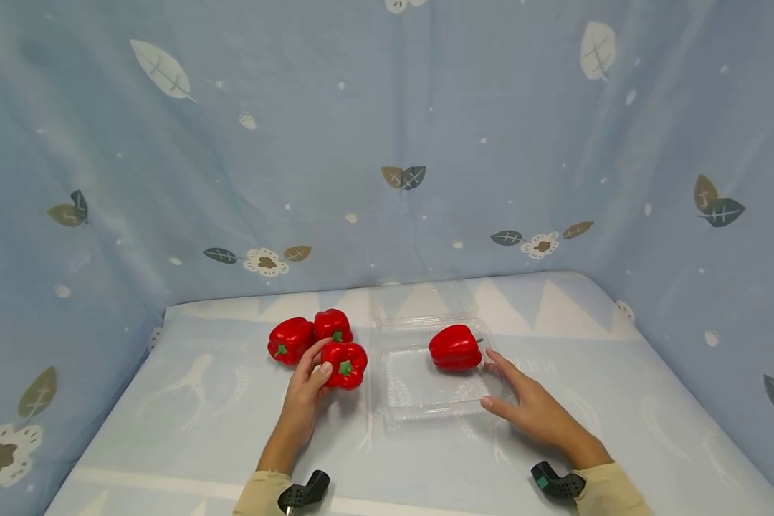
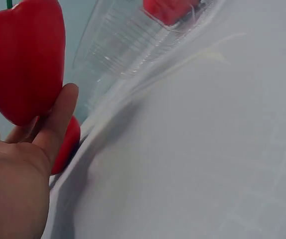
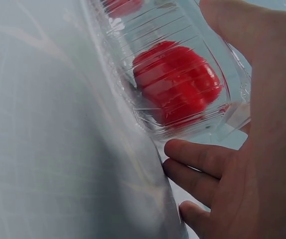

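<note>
My left hand [image 1: 302, 403] holds a red bell pepper [image 1: 355, 356] with a green stem between thumb and fingers, left of a clear plastic clamshell box [image 1: 413, 390]. In the left wrist view this pepper [image 2: 26, 59] appears raised above the table. A second red bell pepper [image 1: 453, 348] lies on its side in the box, toward its back right. At the box's right side is my right hand [image 1: 542, 412], thumb and fingers spread around the near right corner. Whether its fingertips touch the plastic, I cannot tell.
Behind my left hand, two more red bell peppers, one on the left [image 1: 290, 340] and one farther back [image 1: 331, 325], rest on the cloth-covered table [image 1: 232, 437]. The box's lid [image 1: 426, 299] lies folded open toward the back. A blue patterned curtain [image 1: 335, 143] encloses the table.
</note>
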The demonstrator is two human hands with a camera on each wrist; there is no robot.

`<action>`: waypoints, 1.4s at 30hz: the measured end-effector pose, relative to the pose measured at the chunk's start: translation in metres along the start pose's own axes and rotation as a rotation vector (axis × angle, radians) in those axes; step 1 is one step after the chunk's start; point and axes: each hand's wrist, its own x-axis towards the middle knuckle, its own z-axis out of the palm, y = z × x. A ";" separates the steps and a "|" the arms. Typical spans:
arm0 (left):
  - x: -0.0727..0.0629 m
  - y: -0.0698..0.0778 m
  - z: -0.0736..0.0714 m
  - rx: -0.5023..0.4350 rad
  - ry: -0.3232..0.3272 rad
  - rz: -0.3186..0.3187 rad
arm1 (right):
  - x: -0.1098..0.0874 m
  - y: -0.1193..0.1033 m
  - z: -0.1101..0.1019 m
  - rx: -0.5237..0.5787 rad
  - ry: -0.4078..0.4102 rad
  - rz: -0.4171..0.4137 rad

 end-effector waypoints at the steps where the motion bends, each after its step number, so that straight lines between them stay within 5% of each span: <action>1: -0.001 0.000 0.001 -0.007 0.001 -0.004 | 0.000 0.000 0.000 -0.002 0.000 0.000; 7: -0.001 0.002 0.013 -0.031 -0.007 0.004 | -0.003 0.000 0.000 -0.021 0.005 0.007; 19: 0.006 0.011 0.015 0.072 0.047 0.057 | 0.002 -0.002 -0.003 -0.016 0.006 -0.013; 34: 0.022 0.026 0.016 -0.275 -0.083 -0.086 | 0.002 -0.004 -0.002 -0.006 0.006 -0.024; 42: 0.023 0.033 0.016 -0.176 -0.092 -0.085 | 0.000 -0.006 0.000 -0.002 0.004 -0.021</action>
